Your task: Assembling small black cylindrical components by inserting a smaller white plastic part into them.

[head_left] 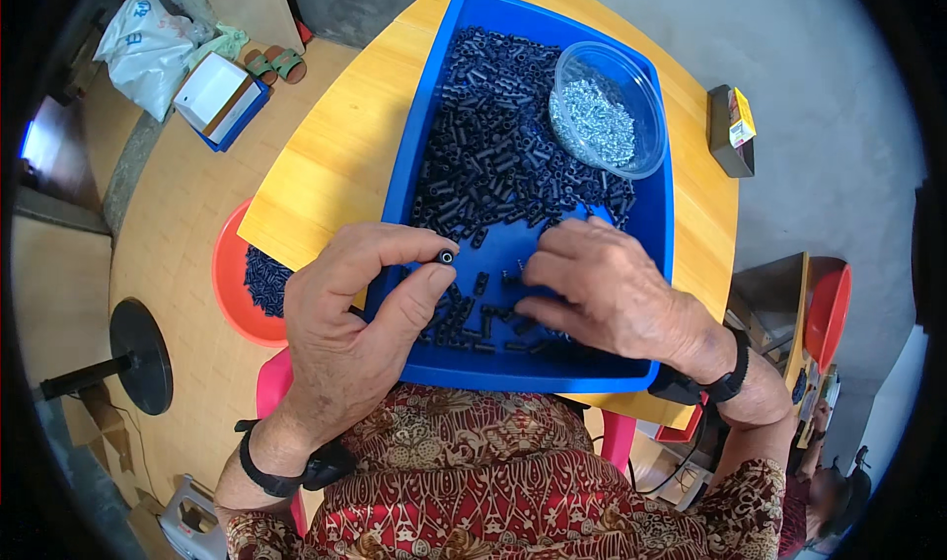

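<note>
A small black tubular connector (445, 257) with a light ring at its end is pinched between the thumb and forefinger of my left hand (360, 308), above the near left part of the blue tray (533, 375). My right hand (602, 289) hangs low over the near right of the tray, fingers curled, with a gap between thumb and forefinger. Nothing shows between those fingertips. Several loose black connectors (456, 315) lie between the hands, and a few tiny screws are by my right fingertips. What lies under the right palm is hidden.
A heap of black connectors (493, 131) fills the tray's far part. A clear round tub (599, 126) of small silvery screws sits on it. The tray rests on a yellow wooden table (345, 126). At left, lower down, a red basin (229, 284) holds more dark parts.
</note>
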The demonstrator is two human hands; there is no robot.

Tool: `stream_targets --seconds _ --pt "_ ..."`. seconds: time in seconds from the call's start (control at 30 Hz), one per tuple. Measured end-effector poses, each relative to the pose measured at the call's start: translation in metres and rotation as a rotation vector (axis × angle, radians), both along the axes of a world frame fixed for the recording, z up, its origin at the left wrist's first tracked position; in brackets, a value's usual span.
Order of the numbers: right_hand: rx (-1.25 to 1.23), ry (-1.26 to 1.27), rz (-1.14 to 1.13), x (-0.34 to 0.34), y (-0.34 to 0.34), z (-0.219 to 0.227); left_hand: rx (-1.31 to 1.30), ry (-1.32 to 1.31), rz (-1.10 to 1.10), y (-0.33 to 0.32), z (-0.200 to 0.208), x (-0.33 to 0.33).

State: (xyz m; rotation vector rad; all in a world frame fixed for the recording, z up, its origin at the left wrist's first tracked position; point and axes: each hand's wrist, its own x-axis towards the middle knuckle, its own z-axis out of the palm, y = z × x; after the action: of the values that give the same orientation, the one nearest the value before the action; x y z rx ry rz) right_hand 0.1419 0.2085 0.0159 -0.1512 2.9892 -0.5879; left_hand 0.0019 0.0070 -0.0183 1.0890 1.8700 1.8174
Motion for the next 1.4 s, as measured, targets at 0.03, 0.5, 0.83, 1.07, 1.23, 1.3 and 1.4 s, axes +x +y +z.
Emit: stream_targets --seconds 0.03,0.5,0.83,1.07,1.23,1.3,1.4 --pt "-0.028 0.014 -0.049 0.001 0.005 0.001 0.002 -0.003 0.003 0.0 0.0 0.0" --pt "-0.161 -0.033 -0.111 0.009 0.018 0.012 0.003 0.001 0.001 -0.001 -0.001 0.001" --pt "-0.052 -0.028 0.043 -0.008 -0.001 0.015 0.021 0.034 0.018 0.001 -0.003 0.001" --pt "0.094 -0.093 0.259 -0.012 -0.009 0.008 0.043 0.035 0.014 0.001 -0.005 0.0" --pt "-0.008 -0.088 0.213 -0.006 0.0 0.012 0.032 0.057 0.017 0.0 -0.005 -0.001" --pt "0.008 -0.075 0.17 -0.007 0.002 0.015 0.028 0.06 0.014 0.001 -0.004 0.001" --pt "0.006 -0.045 0.104 -0.009 0.008 0.011 0.032 0.061 0.014 0.001 -0.003 0.001"
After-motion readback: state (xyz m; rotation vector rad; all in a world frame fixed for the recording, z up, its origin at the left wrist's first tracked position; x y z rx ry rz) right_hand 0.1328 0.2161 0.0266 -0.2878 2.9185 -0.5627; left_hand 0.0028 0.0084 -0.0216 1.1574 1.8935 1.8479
